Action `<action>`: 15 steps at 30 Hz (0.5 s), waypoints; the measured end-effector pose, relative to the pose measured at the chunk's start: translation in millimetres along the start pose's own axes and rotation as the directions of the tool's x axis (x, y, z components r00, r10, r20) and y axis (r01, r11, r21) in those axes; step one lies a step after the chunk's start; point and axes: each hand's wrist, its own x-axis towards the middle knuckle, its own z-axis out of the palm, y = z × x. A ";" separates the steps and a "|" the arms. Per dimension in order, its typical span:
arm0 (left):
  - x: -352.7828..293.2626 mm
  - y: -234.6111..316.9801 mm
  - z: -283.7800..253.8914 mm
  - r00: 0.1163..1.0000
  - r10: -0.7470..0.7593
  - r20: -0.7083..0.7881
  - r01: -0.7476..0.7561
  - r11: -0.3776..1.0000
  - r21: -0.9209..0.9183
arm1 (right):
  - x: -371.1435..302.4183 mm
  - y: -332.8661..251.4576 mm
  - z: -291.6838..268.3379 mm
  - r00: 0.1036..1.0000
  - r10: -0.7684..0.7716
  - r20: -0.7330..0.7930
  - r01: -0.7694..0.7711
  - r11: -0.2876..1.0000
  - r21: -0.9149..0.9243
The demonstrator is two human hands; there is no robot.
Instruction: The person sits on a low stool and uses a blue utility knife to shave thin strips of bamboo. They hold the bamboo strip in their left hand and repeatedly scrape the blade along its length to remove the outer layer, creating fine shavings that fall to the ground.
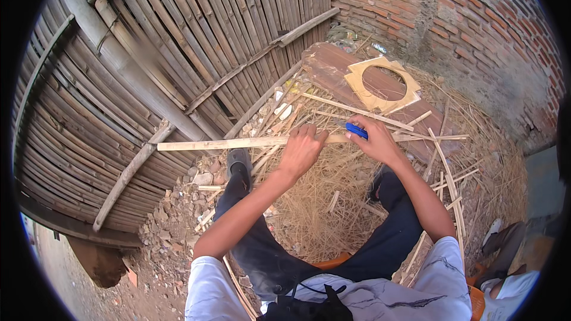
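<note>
A long pale bamboo strip (238, 144) lies crosswise in front of me, level with my knees. My left hand (302, 147) is closed around its middle, knuckles up. Just to the right, my right hand (375, 138) grips a blue utility knife (356, 131) with its tip toward the strip. Whether the blade touches the bamboo is too small to tell. Beyond my right hand the strip's thinner end runs on to the right. Thin straw-like shavings (321, 214) are heaped on the ground between my legs.
A bamboo-slat wall (196, 35) rises on the left, a brick wall (476, 24) at the back right. A brown board (333, 62) carries a cardboard piece with a round hole (360, 86). More bamboo strips (450, 178) lie at the right. Another person's leg (505, 242) shows at lower right.
</note>
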 end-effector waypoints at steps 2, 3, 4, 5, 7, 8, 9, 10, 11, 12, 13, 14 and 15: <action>11.0 1.2 8.5 0.991 0.055 0.125 -0.059 0.998 0.027 | 4.2 9.5 4.5 0.999 0.038 0.039 -0.037 0.999 -0.017; 15.7 -0.6 12.5 0.979 0.082 0.187 -0.091 0.995 0.039 | 5.6 10.9 6.4 0.998 0.045 0.034 -0.045 0.999 0.001; 20.4 -2.6 16.6 0.968 0.073 0.241 -0.081 0.996 0.023 | 6.5 12.7 8.2 0.998 0.054 0.029 -0.054 0.998 0.017; 25.8 -4.2 21.1 0.953 0.067 0.295 -0.072 0.997 0.005 | 6.5 14.9 9.5 0.998 0.065 0.022 -0.065 0.997 0.033; 22.1 -14.0 43.2 0.928 0.031 0.371 -0.020 0.999 -0.033 | 5.6 14.7 13.1 0.996 0.064 0.057 -0.065 0.998 0.014; 14.0 -23.9 54.4 0.919 0.000 0.394 0.023 0.998 -0.053 | 6.4 13.0 14.5 0.995 0.060 0.075 -0.061 0.998 0.006; 7.3 -33.4 67.5 0.908 -0.034 0.418 0.070 0.995 -0.072 | 8.4 8.0 14.4 0.990 0.070 0.123 -0.069 0.998 -0.015; 3.0 -39.5 77.2 0.882 -0.052 0.469 0.089 0.994 -0.058 | 7.5 0.0 13.9 0.981 0.086 0.176 -0.081 0.996 -0.033; -0.2 -46.4 86.2 0.852 -0.072 0.518 0.109 0.993 -0.041 | 6.6 -4.8 15.0 0.968 0.099 0.229 -0.090 0.995 -0.050; 4.0 -46.3 88.1 0.822 -0.080 0.564 0.117 0.993 -0.029 | 5.0 -2.9 15.7 0.979 0.045 0.198 -0.037 0.998 -0.044; 6.2 -44.6 89.5 0.831 -0.089 0.550 0.130 0.991 -0.036 | 2.9 -1.3 14.3 0.968 0.074 0.238 -0.062 0.996 -0.058; 7.3 -42.4 90.4 0.838 -0.100 0.536 0.144 0.989 -0.041 | 0.1 -0.1 12.0 0.955 0.102 0.278 -0.085 0.994 -0.073; 8.6 -40.0 87.7 0.845 -0.111 0.522 0.158 0.986 -0.045 | -1.1 -5.0 8.6 0.940 0.129 0.316 -0.107 0.991 -0.086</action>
